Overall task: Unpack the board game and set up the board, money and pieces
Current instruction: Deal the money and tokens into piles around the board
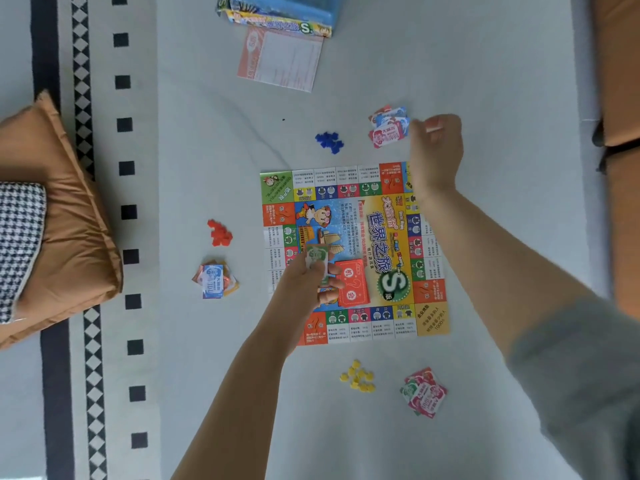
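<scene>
The board (353, 251) lies flat on the pale surface. Over it the left hand (308, 282) pinches a small stack of paper money (317, 256). The right hand (437, 147) hovers with fingers curled, just beside a money pile (388, 128); whether it holds a note I cannot tell. Blue pieces (329, 142), red pieces (220, 233) and yellow pieces (357, 376) sit around the board.

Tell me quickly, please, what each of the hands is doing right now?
Left hand: grips small green paper money notes above the colourful square paper board.
Right hand: fingers curled, apparently empty, beside the pink-and-blue note pile.
</scene>
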Action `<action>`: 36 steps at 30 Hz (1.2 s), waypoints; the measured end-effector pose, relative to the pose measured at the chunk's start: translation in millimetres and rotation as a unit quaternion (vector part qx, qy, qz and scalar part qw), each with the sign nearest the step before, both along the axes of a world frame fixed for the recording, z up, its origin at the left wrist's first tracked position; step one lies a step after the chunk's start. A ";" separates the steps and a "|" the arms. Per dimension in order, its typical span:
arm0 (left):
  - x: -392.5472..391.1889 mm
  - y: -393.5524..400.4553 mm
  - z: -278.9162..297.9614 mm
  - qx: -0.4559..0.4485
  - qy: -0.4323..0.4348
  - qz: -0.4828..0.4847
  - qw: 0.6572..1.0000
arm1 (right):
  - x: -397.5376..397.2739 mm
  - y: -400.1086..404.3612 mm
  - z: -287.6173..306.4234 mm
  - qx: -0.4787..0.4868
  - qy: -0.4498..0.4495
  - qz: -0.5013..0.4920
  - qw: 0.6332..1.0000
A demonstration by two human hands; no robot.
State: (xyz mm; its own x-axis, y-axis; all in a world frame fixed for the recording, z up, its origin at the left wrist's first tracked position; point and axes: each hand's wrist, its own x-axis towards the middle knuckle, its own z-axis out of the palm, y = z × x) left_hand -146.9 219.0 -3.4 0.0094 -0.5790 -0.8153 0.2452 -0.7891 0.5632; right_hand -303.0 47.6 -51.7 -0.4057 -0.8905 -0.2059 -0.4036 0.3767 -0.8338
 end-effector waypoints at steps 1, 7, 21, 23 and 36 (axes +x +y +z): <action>1.0 4.0 1.9 -0.002 -0.007 -0.015 1.000 | 0.6 16.1 7.0 0.007 -0.019 0.026 0.999; -2.0 28.0 19.7 -0.013 -0.067 -0.097 0.993 | 2.8 131.1 43.5 0.100 -0.097 0.243 0.960; -6.0 106.8 39.3 -0.053 -0.186 -0.246 0.950 | 18.0 261.5 75.7 0.052 0.058 0.436 0.897; 9.1 120.6 41.1 -0.060 -0.200 -0.278 0.938 | 31.4 274.5 81.1 0.040 0.090 0.453 0.886; 171.7 190.7 92.0 -0.119 -0.219 -0.386 0.888 | 175.1 360.1 135.2 0.074 0.010 0.302 0.951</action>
State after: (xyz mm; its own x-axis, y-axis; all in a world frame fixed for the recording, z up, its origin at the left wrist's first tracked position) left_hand 24.8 409.7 88.6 -0.1787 -0.7071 -0.6842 -0.6011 -0.4721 0.6449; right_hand -127.9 407.7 83.4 0.1644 -0.9243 -0.3444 -0.5985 0.1841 -0.7797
